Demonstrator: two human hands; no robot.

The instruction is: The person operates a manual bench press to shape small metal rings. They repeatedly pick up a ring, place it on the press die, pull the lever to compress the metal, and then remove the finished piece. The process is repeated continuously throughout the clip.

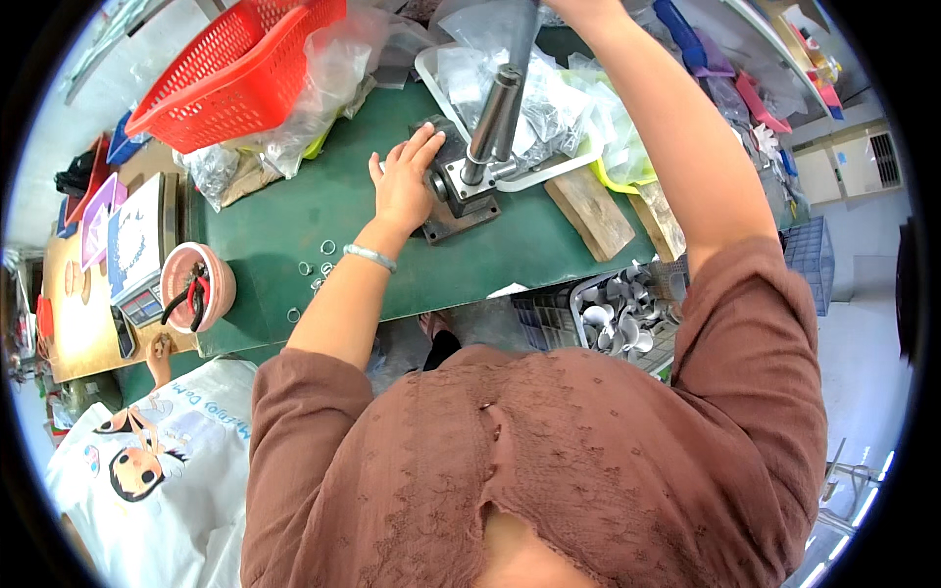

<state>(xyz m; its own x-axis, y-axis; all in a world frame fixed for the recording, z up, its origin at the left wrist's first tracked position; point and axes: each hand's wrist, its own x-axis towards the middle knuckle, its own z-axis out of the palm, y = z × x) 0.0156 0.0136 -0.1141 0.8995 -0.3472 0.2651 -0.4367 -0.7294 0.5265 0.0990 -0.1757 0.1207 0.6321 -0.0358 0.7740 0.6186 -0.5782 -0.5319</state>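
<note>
Left hand (404, 186) lies flat, fingers spread, touching the base of the small hand press (469, 167) near the tabletop's (294, 225) far edge. Right hand (578, 8) is raised at the press lever, mostly out of frame, grip can't be told. Loose metal rings (319, 267) lie near the front-left edge.

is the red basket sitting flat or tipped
Tipped. The red basket leans on its side over clear plastic bags, its open mouth facing the bench's far left; nothing shows inside.
</note>
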